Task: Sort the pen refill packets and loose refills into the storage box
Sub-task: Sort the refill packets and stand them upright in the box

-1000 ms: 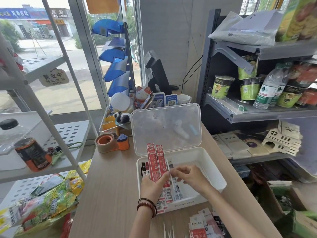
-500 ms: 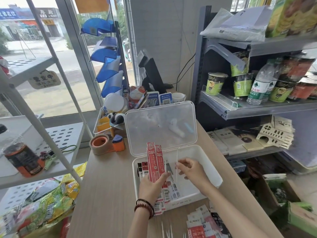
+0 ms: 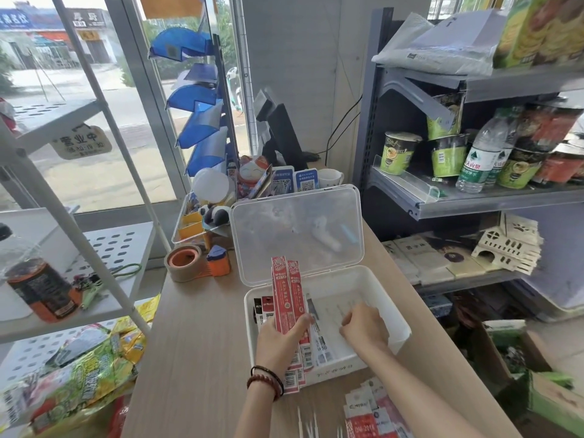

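1. Fingers and thumb of the left hand [image 3: 278, 339] clamp two red packets [image 3: 287, 298], upright at the box's [image 3: 388, 298] left side.
2. The right hand [image 3: 363, 327] has dropped into the box, fingers curled; the thin refill it raised is no longer visible, so its grip is unclear.
3. The refill is probably laid in the box; more packets [image 3: 366, 412] wait at the counter's near edge.

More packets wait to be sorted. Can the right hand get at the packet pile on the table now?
Probably yes. The right hand is in the box; the pile lies on the table in front of the box, by that forearm, nothing on it. The left hand holds red packets.
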Demonstrator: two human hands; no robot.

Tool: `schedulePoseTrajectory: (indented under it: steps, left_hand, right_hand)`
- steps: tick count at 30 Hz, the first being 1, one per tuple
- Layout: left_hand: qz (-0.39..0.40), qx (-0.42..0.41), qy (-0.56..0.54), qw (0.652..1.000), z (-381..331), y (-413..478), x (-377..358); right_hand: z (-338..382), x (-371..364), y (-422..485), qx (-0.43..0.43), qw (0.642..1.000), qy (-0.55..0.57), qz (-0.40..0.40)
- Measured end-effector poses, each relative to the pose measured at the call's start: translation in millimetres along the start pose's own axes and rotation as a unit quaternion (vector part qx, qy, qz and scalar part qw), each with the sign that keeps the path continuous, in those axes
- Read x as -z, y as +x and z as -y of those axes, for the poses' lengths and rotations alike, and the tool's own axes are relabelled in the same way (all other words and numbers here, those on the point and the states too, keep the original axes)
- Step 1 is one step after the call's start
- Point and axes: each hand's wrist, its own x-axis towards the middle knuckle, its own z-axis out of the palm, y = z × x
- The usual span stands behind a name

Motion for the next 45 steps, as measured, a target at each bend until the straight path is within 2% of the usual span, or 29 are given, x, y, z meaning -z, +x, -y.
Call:
schedulePoseTrajectory:
  steps: [3, 6, 10, 14, 22, 27, 31, 35, 37, 45]
  left_hand:
    - [-0.003, -0.004, 0.004, 1.0, 0, 0, 1]
    - [-0.004, -0.005, -0.002, 1.0, 2, 1, 1]
    - [-0.004, -0.009, -0.008, 1.0, 5, 2, 0]
    - [-0.014, -0.005, -0.012, 1.0, 9, 5, 1]
    - [-0.024, -0.002, -0.007, 1.0, 9, 7, 1]
    - [-0.02, 0.007, -0.002, 1.0, 8, 5, 0]
    - [-0.021, 0.022, -0.007, 1.0, 9, 3, -1]
    - [-0.033, 0.031, -0.021, 0.999, 12, 2, 0]
    - [-0.036, 0.032, -0.021, 0.999, 13, 3, 0]
    - [-0.041, 0.007, -0.035, 0.999, 4, 2, 2]
  right_hand:
    - [-2, 1, -1, -0.02, 0.999, 0.024, 0.01]
    - [2, 9, -5, 0.051, 0.997, 0.053, 0.024]
    - [14, 26, -20, 0.171, 0.956, 0.217, 0.095]
    - [17, 36, -30, 0.222, 0.928, 0.274, 0.122]
    - [19, 42, -33, 0.242, 0.897, 0.324, 0.18]
    - [17, 42, -35, 0.246, 0.894, 0.312, 0.209]
    - [14, 37, -32, 0.237, 0.913, 0.279, 0.182]
    - [8, 26, -20, 0.188, 0.962, 0.188, 0.068]
    - [6, 22, -17, 0.164, 0.976, 0.138, 0.036]
    - [5, 6, -10, 0.063, 0.998, -0.007, 0.028]
